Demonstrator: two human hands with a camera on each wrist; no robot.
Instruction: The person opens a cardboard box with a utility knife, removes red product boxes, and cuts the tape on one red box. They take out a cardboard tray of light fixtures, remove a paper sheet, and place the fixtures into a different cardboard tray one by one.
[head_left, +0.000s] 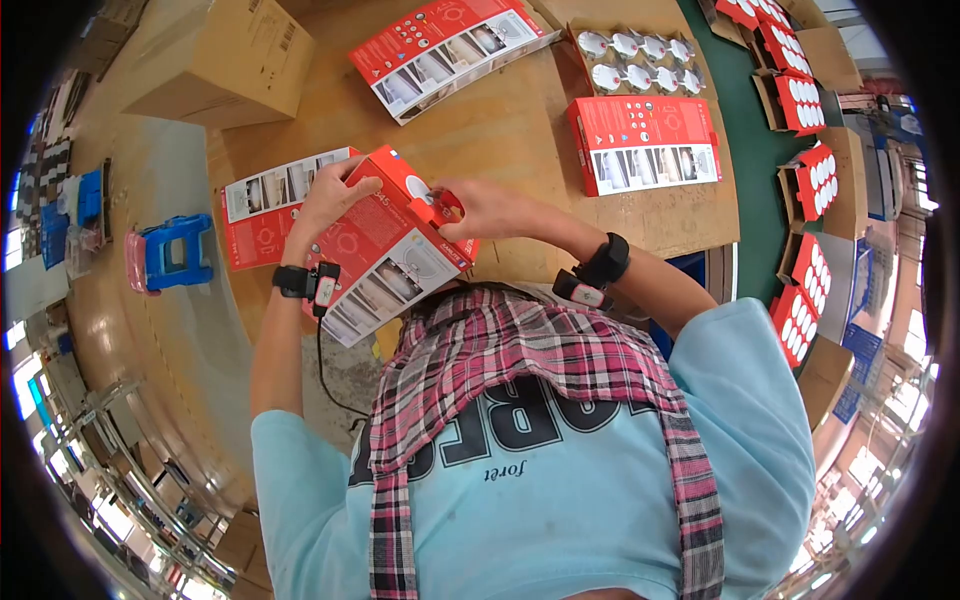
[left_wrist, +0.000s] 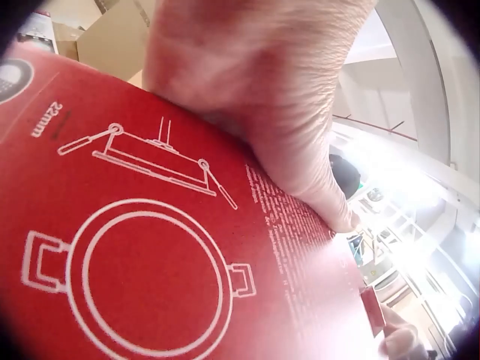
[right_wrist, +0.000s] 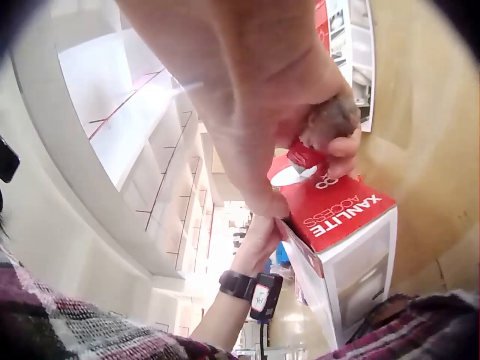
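Observation:
A red and white printed carton box (head_left: 390, 240) is held tilted in front of the person's body, over the table's near edge. The left hand (head_left: 335, 205) grips its upper left edge, thumb lying across the red face. In the left wrist view that hand (left_wrist: 255, 82) covers part of the box's red side (left_wrist: 150, 270), which bears line drawings of a round fitting. At the other end, the right hand (head_left: 490, 210) pinches a red cardboard flap (head_left: 432, 212) with thumb and fingers. The right wrist view shows the right hand's fingers (right_wrist: 334, 127) curled at the box's red top panel (right_wrist: 337, 206).
Similar boxes lie on the wooden table (head_left: 500, 130): one at left (head_left: 255, 245), one at the back (head_left: 450, 55), one at right (head_left: 650, 155). Behind the last is a tray of white round fittings (head_left: 635, 60). A brown carton (head_left: 230, 65) stands back left; a green strip (head_left: 740, 110) runs along the right.

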